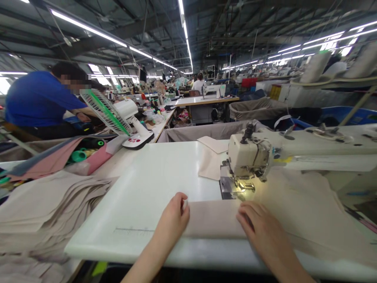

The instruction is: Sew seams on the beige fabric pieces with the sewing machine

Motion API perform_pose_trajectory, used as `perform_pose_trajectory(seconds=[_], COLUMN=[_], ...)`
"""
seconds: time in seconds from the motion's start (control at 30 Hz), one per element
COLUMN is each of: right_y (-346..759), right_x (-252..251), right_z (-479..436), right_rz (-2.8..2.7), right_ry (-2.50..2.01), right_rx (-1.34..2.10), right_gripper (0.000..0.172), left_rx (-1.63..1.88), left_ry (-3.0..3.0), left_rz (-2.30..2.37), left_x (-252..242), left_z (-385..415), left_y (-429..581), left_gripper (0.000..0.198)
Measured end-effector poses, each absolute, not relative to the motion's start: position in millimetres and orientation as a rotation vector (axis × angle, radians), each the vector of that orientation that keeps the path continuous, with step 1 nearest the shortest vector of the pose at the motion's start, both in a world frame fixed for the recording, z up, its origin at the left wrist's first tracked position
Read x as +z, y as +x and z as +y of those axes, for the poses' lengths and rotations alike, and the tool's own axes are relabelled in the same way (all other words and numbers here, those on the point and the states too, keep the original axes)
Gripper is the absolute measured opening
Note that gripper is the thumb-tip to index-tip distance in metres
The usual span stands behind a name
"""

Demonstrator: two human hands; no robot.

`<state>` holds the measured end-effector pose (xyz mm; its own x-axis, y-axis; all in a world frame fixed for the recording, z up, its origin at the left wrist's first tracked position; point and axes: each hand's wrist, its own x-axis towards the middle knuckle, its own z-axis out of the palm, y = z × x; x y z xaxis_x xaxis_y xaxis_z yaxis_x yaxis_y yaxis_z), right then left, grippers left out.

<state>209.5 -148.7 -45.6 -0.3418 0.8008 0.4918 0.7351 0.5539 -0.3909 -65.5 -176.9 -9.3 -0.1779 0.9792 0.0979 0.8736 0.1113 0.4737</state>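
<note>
fabric strip [215, 222] lower centre, along table [147, 184] front edge | left hand [173, 217] curled at its frame-left end, grip unclear | right hand [262, 232] flat, pressing it | bare tabletop frame-left

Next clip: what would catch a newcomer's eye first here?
Two bare hands at the near edge of the white table: the left hand curls at the left end of a folded beige fabric strip, and the right hand lies flat on it. Just behind stands the cream sewing machine, its needle area lit. Farther left are a white desk fan and a person in a blue shirt.
</note>
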Motion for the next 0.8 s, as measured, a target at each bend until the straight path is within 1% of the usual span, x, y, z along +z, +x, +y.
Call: perform_pose_trajectory(seconds=[0.1, 0.17, 0.23, 0.3, 0.4, 0.5, 0.6, 0.8], right_y=[210.5, 212.2, 214.4, 216.4, 217.0, 213.5, 207.7, 201.4], right_x=[-45.5, -42.8, -38.6, -34.7, -33.3, -36.7, -40.3, -40.1], right_z=[-147.2, -145.6, -143.7, -141.8, -140.9, -143.3, -146.5, -142.9], right_rz=[-2.158, -2.195, -2.255, -2.286, -2.270, -2.238, -2.211, -2.194], right_ry=[-1.199, -1.172, -1.149, -1.130, -1.127, -1.178, -1.241, -1.295], right_rx=[0.075, 0.045, 0.047, 0.044, 0.020, -0.007, -0.029, -0.025], right_gripper=[0.020, 0.018, 0.015, 0.014, 0.015, 0.015, 0.017, 0.017], left_rx=[0.464, 0.259, 0.055, -0.042, 0.054, 0.225, 0.228, 0.233], left_ry=[2.180, 2.413, 2.506, 2.508, 2.498, 2.481, 2.509, 2.579], left_rz=[2.151, 2.030, 1.902, 1.872, 1.849, 1.763, 1.658, 1.469], left_x=[-0.3, 4.8, 7.6, 9.3, 13.2, 18.4, 19.3, 11.1], left_z=[-182.8, -184.4, -179.7, -166.6, -132.2, -90.1, -52.2, -10.8], left_y=[-63.1, -63.3, -64.6, -64.8, -57.7, -41.2, -22.5, -0.9], left_gripper=[0.025, 0.026, 0.026, 0.023, 0.017, 0.025, 0.037, 0.042])
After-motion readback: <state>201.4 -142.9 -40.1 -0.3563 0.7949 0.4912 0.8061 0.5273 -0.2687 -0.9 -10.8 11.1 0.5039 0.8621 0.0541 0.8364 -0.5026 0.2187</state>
